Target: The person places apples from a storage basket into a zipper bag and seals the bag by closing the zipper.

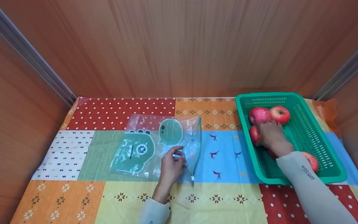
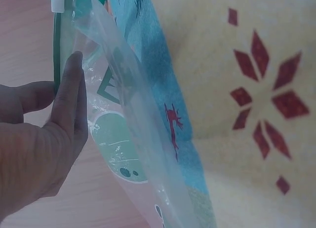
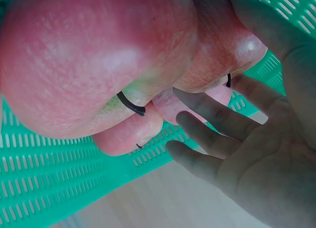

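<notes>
A clear zip bag (image 1: pixel 149 146) with green cartoon prints lies on the patchwork cloth. My left hand (image 1: pixel 172 165) holds its right-hand edge, thumb and fingers on either side of the green zip strip (image 2: pixel 57 50) in the left wrist view. A white slider (image 2: pixel 58 2) sits near the end of that strip. My right hand (image 1: pixel 272 137) reaches down into a green basket (image 1: pixel 328 149) among several red apples (image 1: pixel 260 115). In the right wrist view its fingers are spread and nearly straight, with thumb and fingertips right at one apple (image 3: pixel 222 45).
The patchwork cloth (image 1: pixel 129 199) covers the table. A wooden panel (image 1: pixel 179 49) rises behind it, with further panels at both sides. Another apple (image 1: pixel 311 161) lies at the basket's near end, partly under my right sleeve (image 1: pixel 306 177).
</notes>
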{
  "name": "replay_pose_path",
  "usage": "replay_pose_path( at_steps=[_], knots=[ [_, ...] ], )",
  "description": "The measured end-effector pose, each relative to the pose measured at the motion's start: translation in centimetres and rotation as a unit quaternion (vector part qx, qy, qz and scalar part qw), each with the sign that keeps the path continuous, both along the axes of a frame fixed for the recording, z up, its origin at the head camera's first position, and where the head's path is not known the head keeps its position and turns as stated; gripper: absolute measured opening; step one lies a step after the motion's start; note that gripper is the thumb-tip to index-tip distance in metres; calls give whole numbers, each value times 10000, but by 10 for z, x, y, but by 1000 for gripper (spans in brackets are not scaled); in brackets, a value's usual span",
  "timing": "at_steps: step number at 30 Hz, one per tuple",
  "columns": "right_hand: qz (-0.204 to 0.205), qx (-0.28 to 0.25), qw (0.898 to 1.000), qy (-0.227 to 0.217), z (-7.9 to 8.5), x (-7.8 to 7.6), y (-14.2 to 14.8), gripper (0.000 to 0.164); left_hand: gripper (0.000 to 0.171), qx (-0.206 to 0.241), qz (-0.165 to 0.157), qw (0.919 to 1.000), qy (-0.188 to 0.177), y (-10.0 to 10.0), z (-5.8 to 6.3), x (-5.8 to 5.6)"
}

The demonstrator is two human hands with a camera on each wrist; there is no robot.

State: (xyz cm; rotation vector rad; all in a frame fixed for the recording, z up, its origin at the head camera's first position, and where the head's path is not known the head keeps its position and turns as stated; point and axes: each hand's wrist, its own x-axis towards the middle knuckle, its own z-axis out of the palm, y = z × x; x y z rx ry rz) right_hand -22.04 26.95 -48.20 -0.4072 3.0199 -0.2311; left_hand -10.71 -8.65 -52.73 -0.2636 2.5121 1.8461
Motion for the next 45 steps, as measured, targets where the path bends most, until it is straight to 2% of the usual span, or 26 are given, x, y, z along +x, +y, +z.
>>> replay_pose_path(
  at_steps=[4,8,14,17,23,29,34,38,41,45],
  knots=[
    [156,143,9997,106,-1,0,-2,59,33,51,-47,9999,110,-2,-1,0],
    [272,280,9991,165,-1,1,-4,70,34,72,-56,9997,211,-5,-3,0],
    [234,503,9985,-27,1,5,-7,93,34,67,-107,9997,216,-6,-4,0],
    [210,600,9979,-105,1,8,-7,99,34,32,-117,9997,220,-5,-5,0],
    [285,668,9974,-33,2,11,-5,99,34,66,-114,9997,202,-5,-6,0],
    [369,425,9984,7,0,12,-4,104,33,73,-68,9998,157,-6,-6,0],
    [437,231,9986,161,-1,13,-4,85,33,150,-129,9995,227,-7,-6,1],
    [439,-176,9988,-100,3,14,1,72,33,198,-207,9994,215,-7,-6,3],
    [422,-305,9984,-199,9,17,4,78,33,164,-192,9995,187,-7,-5,2],
    [445,-152,9989,63,20,22,5,85,34,187,-180,9994,232,-7,-4,1]
  ],
)
